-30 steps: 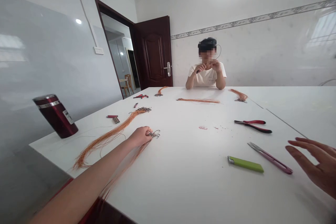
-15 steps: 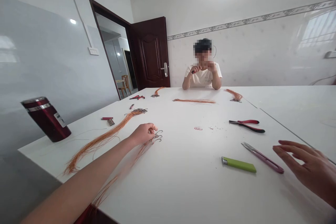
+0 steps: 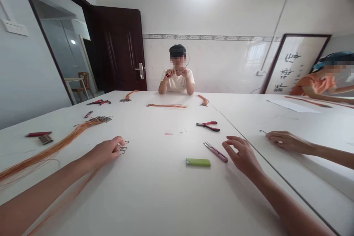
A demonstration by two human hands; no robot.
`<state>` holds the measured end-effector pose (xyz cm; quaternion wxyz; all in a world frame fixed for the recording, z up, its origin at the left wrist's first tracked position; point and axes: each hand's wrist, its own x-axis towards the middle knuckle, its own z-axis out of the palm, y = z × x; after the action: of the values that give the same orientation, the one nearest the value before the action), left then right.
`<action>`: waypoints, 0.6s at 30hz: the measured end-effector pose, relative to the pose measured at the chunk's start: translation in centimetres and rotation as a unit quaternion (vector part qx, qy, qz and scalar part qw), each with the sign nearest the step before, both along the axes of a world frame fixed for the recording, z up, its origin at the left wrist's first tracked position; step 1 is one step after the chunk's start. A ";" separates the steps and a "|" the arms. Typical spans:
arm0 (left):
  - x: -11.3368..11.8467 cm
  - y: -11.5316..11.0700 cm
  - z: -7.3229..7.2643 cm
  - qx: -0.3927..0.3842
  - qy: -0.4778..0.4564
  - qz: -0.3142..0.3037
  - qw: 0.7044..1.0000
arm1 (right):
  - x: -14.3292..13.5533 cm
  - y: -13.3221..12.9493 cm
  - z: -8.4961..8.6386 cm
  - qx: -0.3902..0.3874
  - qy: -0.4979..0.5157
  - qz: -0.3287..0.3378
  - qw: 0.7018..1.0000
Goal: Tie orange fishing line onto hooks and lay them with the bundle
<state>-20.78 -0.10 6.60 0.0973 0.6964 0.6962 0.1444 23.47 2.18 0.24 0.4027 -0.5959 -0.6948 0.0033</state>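
My left hand [image 3: 103, 153] is closed over several fish hooks [image 3: 122, 149] on the white table; their curved ends stick out past my fingertips. Orange fishing line [image 3: 80, 188] trails from under that hand toward the near left edge. My right hand [image 3: 240, 152] hovers just right of the thread snips [image 3: 215, 151], fingers apart and nothing in them. Left of the snips lies a green lighter [image 3: 198, 162]. Red-handled pliers [image 3: 208, 126] lie farther back. Beyond my left hand rests a big bundle of hooks [image 3: 99, 119] on orange line.
A co-worker's hand [image 3: 287, 142] reaches in from the right, beside a single hook [image 3: 262, 131]. Another person [image 3: 177, 79] sits across the table. Smaller line bundles [image 3: 167, 106] lie toward the back. A red pen-like object [image 3: 38, 134] lies at left.
My view has swung right, bringing a co-worker's hand and a person in orange into sight. My left hand remains at the hooks; my right hand stays by the snips, fingers apart.
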 end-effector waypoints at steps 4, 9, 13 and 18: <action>1.2 -0.2 0.8 0.044 -0.048 -0.013 0.998 | -0.2 -0.2 0.3 -0.014 0.020 0.018 1.000; 5.9 -1.2 1.4 0.074 -0.178 -0.069 0.979 | -0.9 -0.6 0.5 -0.028 0.035 0.056 0.997; 10.8 -1.8 0.9 -0.017 -0.345 -0.121 0.931 | -3.9 -2.2 1.6 -0.077 0.090 0.126 0.985; 15.9 -1.4 -0.4 -0.161 -0.561 -0.133 0.801 | -9.1 -4.4 4.8 -0.146 0.136 0.231 0.952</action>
<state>-4.87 -1.51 6.23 0.5998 0.5536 0.4341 0.3812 14.39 -2.17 5.02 0.3903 -0.4656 -0.7438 0.2786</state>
